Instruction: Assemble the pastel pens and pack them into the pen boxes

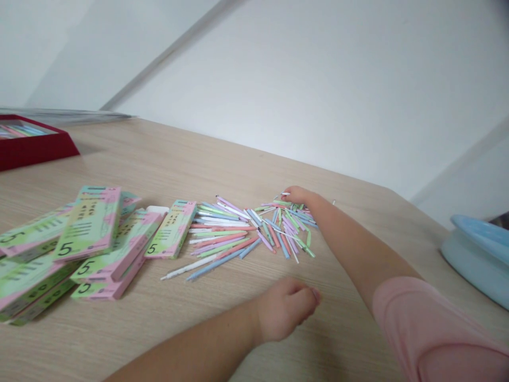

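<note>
Slim pens in pastel pink, blue, green, purple and white lie in a loose spread (pixel 225 233) on the table, with a jumbled heap (pixel 286 233) at its right. My right hand (pixel 297 195) reaches over the far side of the heap, fingers curled down; the end of a white pen (pixel 285 193) shows at its fingertips. Closer to me, my left hand (pixel 288 307) hovers over the wood in a loose fist, apart from the pens. Its inner side is turned away, so anything in it is hidden.
Several green and pink cartons (pixel 89 225) marked 5 are stacked at the left, one carton (pixel 172 229) lying beside the pens. A red box (pixel 40 148) with pens inside stands far left. Right of the table is a light blue rounded object (pixel 477 260). A white wall rises behind.
</note>
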The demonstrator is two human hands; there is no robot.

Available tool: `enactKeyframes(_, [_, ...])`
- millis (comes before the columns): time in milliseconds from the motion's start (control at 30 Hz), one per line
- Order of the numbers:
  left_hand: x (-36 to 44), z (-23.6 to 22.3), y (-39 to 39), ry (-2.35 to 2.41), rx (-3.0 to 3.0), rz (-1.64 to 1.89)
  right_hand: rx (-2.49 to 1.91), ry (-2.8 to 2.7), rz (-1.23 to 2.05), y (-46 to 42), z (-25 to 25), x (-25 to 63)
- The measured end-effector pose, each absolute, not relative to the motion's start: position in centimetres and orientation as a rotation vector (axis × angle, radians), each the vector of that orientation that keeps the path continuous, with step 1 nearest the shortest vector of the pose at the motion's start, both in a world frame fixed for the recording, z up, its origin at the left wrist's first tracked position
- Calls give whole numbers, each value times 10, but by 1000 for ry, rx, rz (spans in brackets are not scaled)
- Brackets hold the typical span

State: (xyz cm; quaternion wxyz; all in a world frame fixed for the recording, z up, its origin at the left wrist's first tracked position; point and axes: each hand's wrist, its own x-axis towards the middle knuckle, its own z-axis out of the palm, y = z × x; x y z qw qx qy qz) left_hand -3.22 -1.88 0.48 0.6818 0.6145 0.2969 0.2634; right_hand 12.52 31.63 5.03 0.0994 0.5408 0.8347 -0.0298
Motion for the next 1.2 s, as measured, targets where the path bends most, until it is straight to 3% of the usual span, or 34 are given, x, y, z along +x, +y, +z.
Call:
enactKeyframes(733, [-31, -6, -14, 657, 1426, 542, 1544, 2277, 23, 320, 51, 96])
enactKeyframes(1033, [-34, 1, -17, 662, 1418, 547, 1894, 2523, -104, 297, 57, 94])
enactKeyframes(1200, [-34, 9, -19, 633, 1403, 612, 2118, 2762, -264, 240, 58, 116])
